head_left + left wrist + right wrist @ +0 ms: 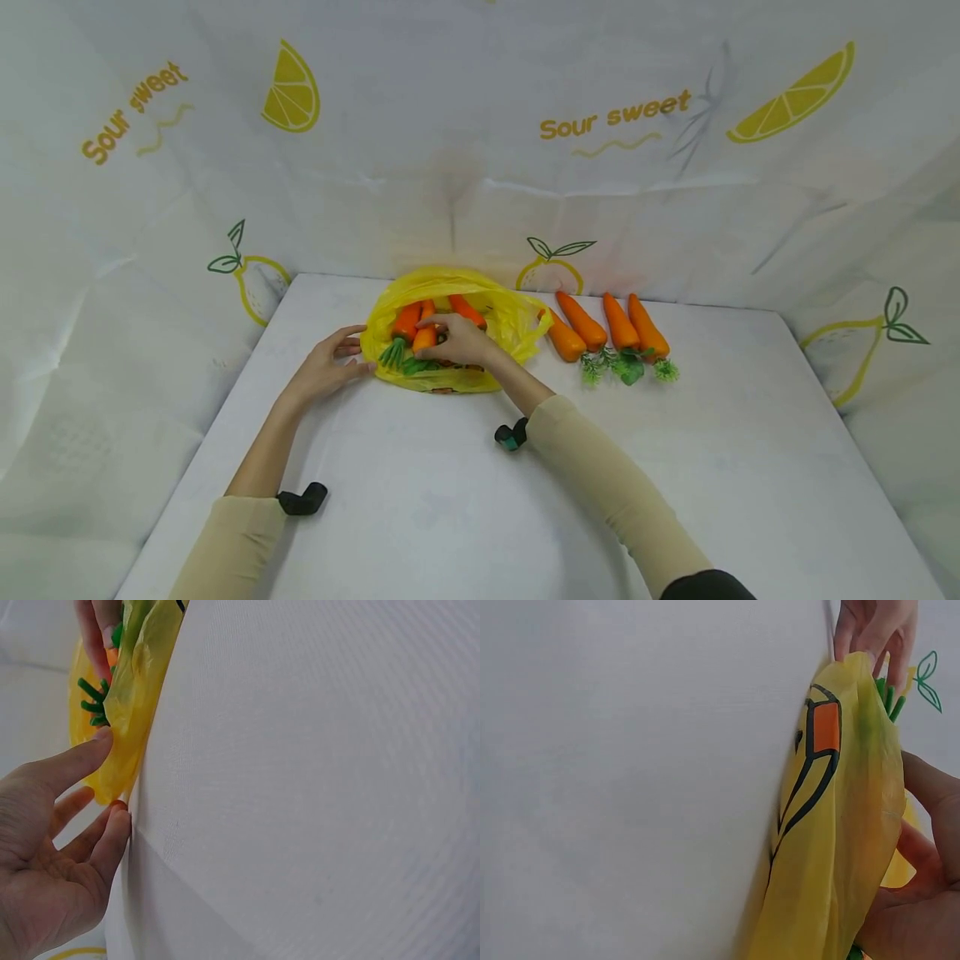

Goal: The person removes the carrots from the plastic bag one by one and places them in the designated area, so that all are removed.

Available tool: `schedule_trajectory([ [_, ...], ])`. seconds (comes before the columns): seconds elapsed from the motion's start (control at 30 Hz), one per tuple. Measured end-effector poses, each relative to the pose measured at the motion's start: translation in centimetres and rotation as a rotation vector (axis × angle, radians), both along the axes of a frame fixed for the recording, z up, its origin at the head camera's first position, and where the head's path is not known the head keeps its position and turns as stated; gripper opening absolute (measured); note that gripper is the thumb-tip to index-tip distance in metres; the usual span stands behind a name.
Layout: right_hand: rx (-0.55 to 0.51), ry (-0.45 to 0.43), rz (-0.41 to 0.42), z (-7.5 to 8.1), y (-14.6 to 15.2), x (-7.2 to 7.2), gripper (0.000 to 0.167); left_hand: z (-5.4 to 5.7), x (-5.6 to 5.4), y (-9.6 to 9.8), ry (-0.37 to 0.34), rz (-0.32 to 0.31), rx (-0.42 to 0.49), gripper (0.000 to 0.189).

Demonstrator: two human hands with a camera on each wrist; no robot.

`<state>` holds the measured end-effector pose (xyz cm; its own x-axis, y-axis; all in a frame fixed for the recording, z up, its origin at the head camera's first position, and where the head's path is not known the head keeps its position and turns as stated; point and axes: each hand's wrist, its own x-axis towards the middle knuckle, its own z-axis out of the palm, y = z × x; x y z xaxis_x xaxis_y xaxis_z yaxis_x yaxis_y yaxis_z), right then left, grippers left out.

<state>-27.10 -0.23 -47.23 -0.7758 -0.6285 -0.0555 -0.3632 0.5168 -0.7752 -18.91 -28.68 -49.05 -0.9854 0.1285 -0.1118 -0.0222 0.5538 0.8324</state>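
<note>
A yellow plastic bag point(517, 321) lies on the table with its mouth spread, and several orange toy carrots with green tops show inside. My left hand point(330, 365) holds the bag's left edge, its thumb and curved fingers on either side of it in the left wrist view. Reaching into the mouth, my right hand point(459, 340) has thumb and fingers about a carrot point(425, 333). Beside that one lies another carrot point(406, 323) with a stubby green top. The bag point(855, 825) hides the right fingertips in the right wrist view.
Several more carrots point(579, 321) lie side by side to the right of the bag, leafy tops toward me. A white sheet with lemon prints point(465, 167) stands behind the table point(442, 500). Dark wrist cameras point(303, 500) sit at both sleeves.
</note>
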Motion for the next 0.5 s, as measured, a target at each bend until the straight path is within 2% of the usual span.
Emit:
schedule_trajectory([
  [0.33,-0.029,-0.011,-0.018,0.03,0.05,0.58,0.048,-0.07,-0.05,0.02,-0.002,-0.001,-0.010,0.079],
  [0.5,-0.073,-0.063,-0.036,0.70,0.38,0.72,0.044,0.01,-0.03,0.06,-0.007,0.002,-0.004,0.080],
])
